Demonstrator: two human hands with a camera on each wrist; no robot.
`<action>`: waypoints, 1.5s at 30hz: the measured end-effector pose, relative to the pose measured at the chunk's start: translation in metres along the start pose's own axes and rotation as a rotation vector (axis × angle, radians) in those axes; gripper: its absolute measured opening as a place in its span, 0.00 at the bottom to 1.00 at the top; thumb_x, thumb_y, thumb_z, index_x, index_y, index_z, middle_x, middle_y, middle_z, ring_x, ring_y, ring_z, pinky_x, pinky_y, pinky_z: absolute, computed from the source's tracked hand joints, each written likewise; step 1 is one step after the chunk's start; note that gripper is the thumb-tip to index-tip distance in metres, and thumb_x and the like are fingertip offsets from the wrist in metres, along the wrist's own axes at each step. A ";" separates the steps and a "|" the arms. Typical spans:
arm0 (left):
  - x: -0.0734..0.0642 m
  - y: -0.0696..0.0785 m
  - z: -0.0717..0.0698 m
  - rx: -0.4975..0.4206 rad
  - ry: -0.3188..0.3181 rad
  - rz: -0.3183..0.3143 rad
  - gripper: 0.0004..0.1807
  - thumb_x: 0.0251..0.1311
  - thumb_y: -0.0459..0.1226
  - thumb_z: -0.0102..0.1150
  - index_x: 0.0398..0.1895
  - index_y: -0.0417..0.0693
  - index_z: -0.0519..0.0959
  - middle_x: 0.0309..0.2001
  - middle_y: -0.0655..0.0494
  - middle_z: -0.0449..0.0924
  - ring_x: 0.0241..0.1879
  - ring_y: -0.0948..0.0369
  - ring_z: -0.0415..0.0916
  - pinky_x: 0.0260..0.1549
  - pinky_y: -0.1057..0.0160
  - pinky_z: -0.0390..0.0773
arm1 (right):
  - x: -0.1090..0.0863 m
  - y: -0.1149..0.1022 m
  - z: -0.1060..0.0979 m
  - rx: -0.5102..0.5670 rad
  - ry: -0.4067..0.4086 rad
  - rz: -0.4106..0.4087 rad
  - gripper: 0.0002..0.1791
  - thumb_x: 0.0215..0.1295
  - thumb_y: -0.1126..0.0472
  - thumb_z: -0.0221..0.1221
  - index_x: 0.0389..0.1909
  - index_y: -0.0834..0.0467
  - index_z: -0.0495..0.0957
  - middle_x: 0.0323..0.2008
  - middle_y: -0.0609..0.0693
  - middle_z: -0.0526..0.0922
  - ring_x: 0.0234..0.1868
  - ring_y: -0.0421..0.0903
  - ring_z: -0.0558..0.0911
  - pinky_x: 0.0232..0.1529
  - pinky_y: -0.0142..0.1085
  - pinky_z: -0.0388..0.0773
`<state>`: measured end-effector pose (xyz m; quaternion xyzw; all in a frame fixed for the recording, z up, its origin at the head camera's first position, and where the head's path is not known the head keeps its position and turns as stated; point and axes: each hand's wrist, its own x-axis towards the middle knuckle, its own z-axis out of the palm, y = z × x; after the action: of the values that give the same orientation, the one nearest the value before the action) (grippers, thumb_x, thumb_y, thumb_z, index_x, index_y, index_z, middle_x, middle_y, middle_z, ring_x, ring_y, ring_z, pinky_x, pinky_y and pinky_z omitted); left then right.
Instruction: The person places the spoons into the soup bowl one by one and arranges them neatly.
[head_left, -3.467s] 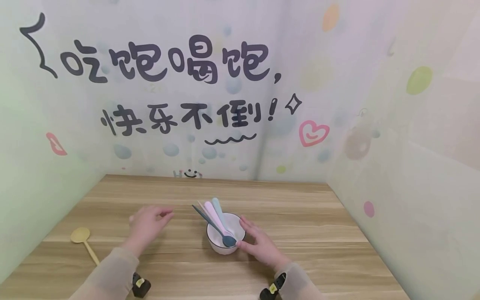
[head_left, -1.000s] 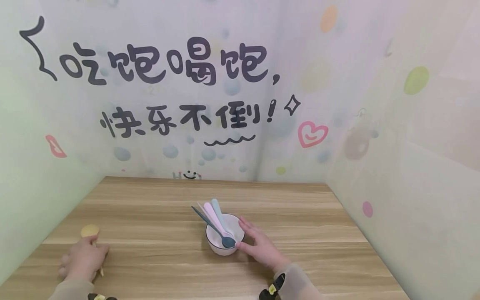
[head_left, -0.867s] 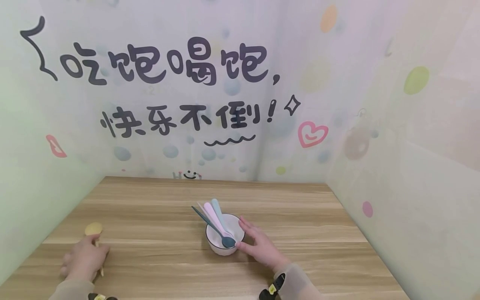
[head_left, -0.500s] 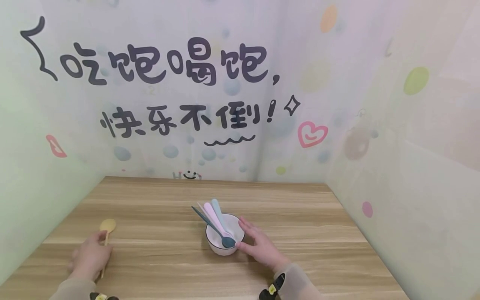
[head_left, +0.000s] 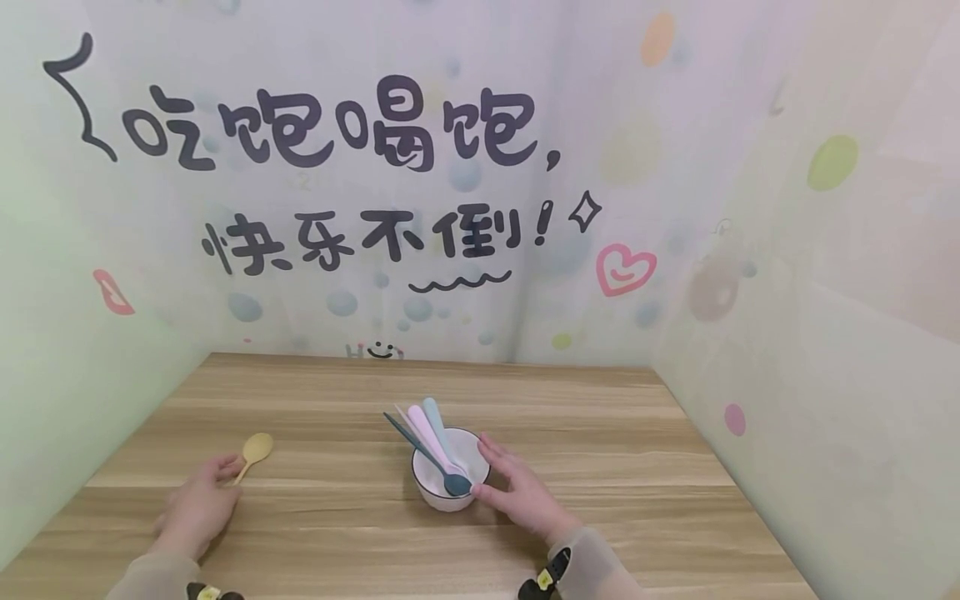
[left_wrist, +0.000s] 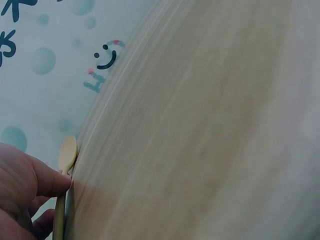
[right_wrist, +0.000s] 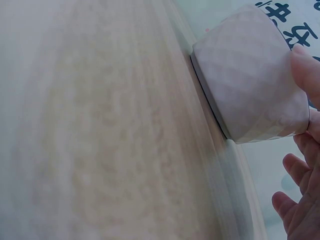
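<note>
My left hand [head_left: 201, 504] pinches the handle of a pale yellow spoon [head_left: 257, 448], its round bowl end pointing away and to the right. In the left wrist view, thumb and fingers close on the spoon's handle [left_wrist: 59, 215]. At mid-table stands a white bowl [head_left: 442, 502] with a dark rim and, in the right wrist view, a faceted wall [right_wrist: 250, 80]. My right hand [head_left: 525, 492] holds it at the right side, thumb near the front rim. In it lean a dark teal spoon [head_left: 456, 484], a pink handle [head_left: 423, 427], a light blue handle [head_left: 433, 414] and a thin pale handle.
The wood-grain table [head_left: 337, 542] runs back to a printed wall [head_left: 480, 325] with large dark lettering. Side walls close in the table on the left [head_left: 90, 367] and right [head_left: 795, 400]. A black strap with a camera sits on each wrist.
The left hand moved from mid-left to the yellow spoon, took its handle and shifted it right, turning the spoon's head rightward. The right hand and the bowl have stayed in place.
</note>
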<state>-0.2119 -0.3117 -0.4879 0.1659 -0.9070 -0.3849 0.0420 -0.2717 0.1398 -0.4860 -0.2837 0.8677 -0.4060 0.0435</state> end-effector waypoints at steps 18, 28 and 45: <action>-0.004 0.005 0.002 0.057 -0.064 0.036 0.39 0.59 0.51 0.60 0.67 0.37 0.61 0.66 0.35 0.63 0.59 0.29 0.56 0.45 0.31 0.50 | 0.001 0.001 0.001 -0.003 0.005 -0.024 0.41 0.64 0.44 0.59 0.72 0.57 0.58 0.74 0.53 0.53 0.73 0.60 0.51 0.66 0.60 0.49; -0.012 0.006 0.000 0.060 -0.020 -0.103 0.39 0.53 0.60 0.61 0.57 0.38 0.71 0.59 0.27 0.65 0.52 0.26 0.54 0.42 0.33 0.51 | 0.001 0.002 0.003 0.015 0.016 -0.030 0.41 0.64 0.45 0.60 0.72 0.58 0.58 0.74 0.52 0.53 0.73 0.60 0.51 0.67 0.60 0.49; -0.007 0.005 0.006 0.065 0.054 -0.108 0.28 0.57 0.55 0.61 0.51 0.43 0.79 0.59 0.31 0.69 0.50 0.29 0.58 0.43 0.32 0.48 | 0.001 0.004 0.004 0.011 0.021 -0.024 0.41 0.64 0.44 0.59 0.72 0.57 0.58 0.74 0.51 0.53 0.73 0.57 0.52 0.67 0.58 0.49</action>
<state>-0.2077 -0.3023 -0.4883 0.2265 -0.9072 -0.3522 0.0403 -0.2726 0.1386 -0.4912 -0.2895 0.8623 -0.4143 0.0310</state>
